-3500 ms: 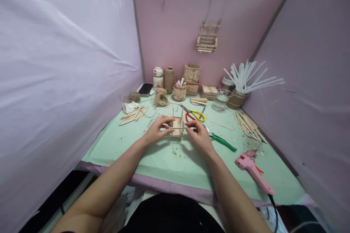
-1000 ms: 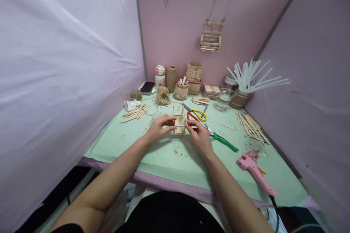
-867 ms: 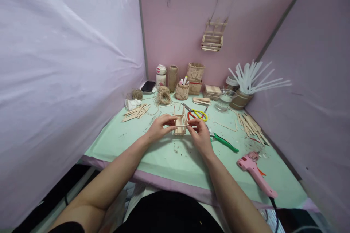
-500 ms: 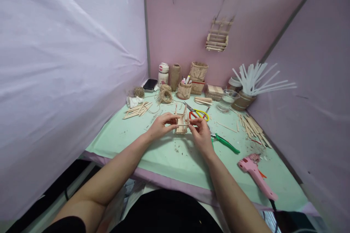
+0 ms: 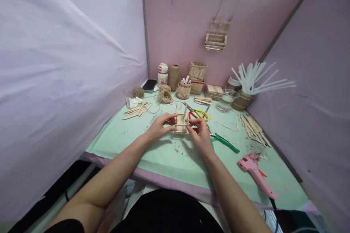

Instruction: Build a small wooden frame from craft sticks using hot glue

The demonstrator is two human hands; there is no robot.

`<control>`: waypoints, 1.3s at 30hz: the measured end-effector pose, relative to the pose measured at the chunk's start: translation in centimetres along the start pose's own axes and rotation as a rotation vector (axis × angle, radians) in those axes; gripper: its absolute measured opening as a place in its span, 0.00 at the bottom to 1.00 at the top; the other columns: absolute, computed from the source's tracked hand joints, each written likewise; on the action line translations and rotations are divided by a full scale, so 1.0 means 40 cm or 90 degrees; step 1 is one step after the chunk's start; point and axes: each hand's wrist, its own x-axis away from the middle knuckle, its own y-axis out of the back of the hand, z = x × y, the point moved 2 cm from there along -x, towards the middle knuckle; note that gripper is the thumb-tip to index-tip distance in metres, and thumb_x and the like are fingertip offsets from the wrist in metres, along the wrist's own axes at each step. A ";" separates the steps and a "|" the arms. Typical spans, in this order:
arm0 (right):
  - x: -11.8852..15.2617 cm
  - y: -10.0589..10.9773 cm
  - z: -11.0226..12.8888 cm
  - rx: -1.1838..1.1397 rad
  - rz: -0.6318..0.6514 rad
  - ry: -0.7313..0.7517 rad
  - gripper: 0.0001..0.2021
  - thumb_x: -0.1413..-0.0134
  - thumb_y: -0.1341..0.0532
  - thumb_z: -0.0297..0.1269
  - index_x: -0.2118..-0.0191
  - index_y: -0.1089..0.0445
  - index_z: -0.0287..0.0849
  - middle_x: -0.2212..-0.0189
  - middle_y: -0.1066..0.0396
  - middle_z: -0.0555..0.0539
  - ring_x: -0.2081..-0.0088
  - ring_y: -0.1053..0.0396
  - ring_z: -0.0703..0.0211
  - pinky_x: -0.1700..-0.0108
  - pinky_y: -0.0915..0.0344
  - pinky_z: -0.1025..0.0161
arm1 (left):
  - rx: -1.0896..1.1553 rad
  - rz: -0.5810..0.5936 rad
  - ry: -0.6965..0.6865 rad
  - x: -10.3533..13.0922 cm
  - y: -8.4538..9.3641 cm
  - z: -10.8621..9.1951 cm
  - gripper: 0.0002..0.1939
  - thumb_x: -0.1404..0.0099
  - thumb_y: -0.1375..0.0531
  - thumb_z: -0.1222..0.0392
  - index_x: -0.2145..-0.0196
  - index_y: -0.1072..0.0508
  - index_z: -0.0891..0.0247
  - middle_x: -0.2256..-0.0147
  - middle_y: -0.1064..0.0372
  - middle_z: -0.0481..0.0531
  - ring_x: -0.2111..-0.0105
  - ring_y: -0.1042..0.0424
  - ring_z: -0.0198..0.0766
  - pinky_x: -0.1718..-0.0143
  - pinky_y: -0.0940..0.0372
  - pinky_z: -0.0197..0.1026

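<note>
A small frame built of wooden craft sticks (image 5: 181, 128) is held up between my two hands, just over the green table cover. My left hand (image 5: 162, 127) pinches its left side with thumb and fingers. On the opposite side my right hand (image 5: 201, 133) grips the right edge, near the end of a crosswise stick. Some fingertips are hidden behind the sticks. Close behind the frame lie scissors with red and yellow handles (image 5: 201, 114). Beside my right wrist are green-handled pliers (image 5: 226, 142), partly covered by the hand.
A pink glue gun (image 5: 257, 174) lies at the right. Loose craft sticks (image 5: 253, 129) lie beyond it, others (image 5: 138, 110) at left. Behind stand twine (image 5: 165, 94), a pen holder (image 5: 184, 90), a water cup (image 5: 226, 101) and glue sticks (image 5: 253, 78). A stick shelf (image 5: 216, 38) hangs on the wall.
Both hands keep their hold on the stick frame, which is tilted very slightly differently. The whole view has shifted a little; the things on the table stay put.
</note>
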 end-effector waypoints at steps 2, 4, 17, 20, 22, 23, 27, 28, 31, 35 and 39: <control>0.000 0.000 0.000 -0.003 -0.003 0.005 0.13 0.46 0.37 0.42 0.59 0.42 0.47 0.54 0.29 0.44 0.58 0.30 0.57 0.59 0.33 0.58 | -0.004 0.006 0.002 0.001 0.000 -0.002 0.25 0.42 0.35 0.53 0.47 0.30 0.58 0.58 0.33 0.53 0.60 0.28 0.37 0.54 0.29 0.45; -0.002 0.000 0.000 -0.004 -0.006 0.006 0.14 0.47 0.37 0.42 0.60 0.42 0.47 0.54 0.29 0.44 0.59 0.30 0.57 0.60 0.33 0.58 | -0.007 0.004 -0.003 0.000 -0.001 -0.006 0.22 0.40 0.36 0.54 0.48 0.29 0.59 0.58 0.33 0.54 0.60 0.28 0.37 0.54 0.29 0.44; 0.001 0.000 0.007 0.044 -0.018 0.000 0.17 0.50 0.37 0.41 0.56 0.41 0.47 0.51 0.33 0.42 0.56 0.32 0.55 0.59 0.32 0.57 | -0.008 -0.027 0.060 0.007 -0.003 -0.009 0.33 0.45 0.32 0.52 0.44 0.36 0.58 0.58 0.34 0.53 0.58 0.30 0.40 0.54 0.31 0.46; 0.003 0.002 0.001 0.076 -0.021 -0.030 0.22 0.53 0.37 0.40 0.52 0.42 0.46 0.48 0.36 0.40 0.50 0.33 0.52 0.54 0.32 0.53 | -0.029 -0.021 0.126 0.021 -0.009 0.005 0.45 0.53 0.28 0.53 0.40 0.43 0.57 0.53 0.37 0.56 0.54 0.32 0.44 0.53 0.32 0.50; 0.002 -0.001 -0.009 0.067 0.001 -0.058 0.26 0.55 0.37 0.39 0.49 0.44 0.46 0.46 0.38 0.39 0.47 0.34 0.50 0.50 0.34 0.51 | -0.030 0.017 0.155 0.028 -0.020 0.014 0.51 0.55 0.27 0.54 0.38 0.47 0.58 0.49 0.39 0.59 0.53 0.32 0.46 0.51 0.34 0.52; 0.003 -0.004 -0.015 0.059 0.015 -0.070 0.29 0.55 0.36 0.39 0.47 0.45 0.46 0.45 0.38 0.38 0.46 0.35 0.49 0.48 0.34 0.49 | -0.028 0.035 0.163 0.031 -0.026 0.017 0.53 0.56 0.27 0.54 0.37 0.48 0.58 0.48 0.39 0.61 0.53 0.32 0.46 0.50 0.35 0.54; 0.007 -0.016 -0.038 0.034 0.071 -0.100 0.36 0.57 0.36 0.35 0.41 0.48 0.45 0.42 0.40 0.36 0.41 0.38 0.47 0.42 0.39 0.46 | -0.013 0.046 0.166 0.032 -0.042 0.027 0.53 0.54 0.28 0.58 0.35 0.51 0.57 0.46 0.38 0.63 0.50 0.32 0.49 0.46 0.37 0.56; 0.009 -0.019 -0.041 0.023 0.091 -0.101 0.36 0.57 0.36 0.34 0.40 0.49 0.46 0.42 0.39 0.37 0.41 0.38 0.48 0.41 0.40 0.45 | -0.007 0.041 0.164 0.031 -0.044 0.030 0.52 0.53 0.28 0.59 0.36 0.50 0.58 0.46 0.38 0.63 0.49 0.32 0.50 0.46 0.38 0.56; 0.014 -0.028 -0.043 -0.029 0.143 -0.084 0.37 0.55 0.38 0.29 0.39 0.50 0.48 0.43 0.36 0.38 0.44 0.34 0.50 0.42 0.38 0.46 | 0.034 0.041 0.167 0.029 -0.048 0.040 0.47 0.50 0.31 0.63 0.37 0.48 0.59 0.46 0.36 0.63 0.49 0.31 0.49 0.45 0.38 0.55; 0.015 -0.033 -0.041 -0.061 0.152 -0.080 0.35 0.54 0.40 0.28 0.39 0.50 0.47 0.42 0.36 0.38 0.46 0.32 0.52 0.46 0.34 0.49 | 0.105 0.040 0.193 0.024 -0.052 0.045 0.42 0.48 0.32 0.64 0.39 0.46 0.60 0.49 0.32 0.63 0.53 0.27 0.46 0.49 0.34 0.53; 0.013 -0.035 -0.035 -0.082 0.144 -0.068 0.32 0.54 0.40 0.28 0.41 0.45 0.48 0.45 0.33 0.41 0.46 0.32 0.54 0.47 0.33 0.53 | 0.145 0.036 0.204 0.015 -0.050 0.024 0.34 0.47 0.32 0.60 0.45 0.40 0.62 0.51 0.31 0.61 0.56 0.25 0.46 0.52 0.32 0.51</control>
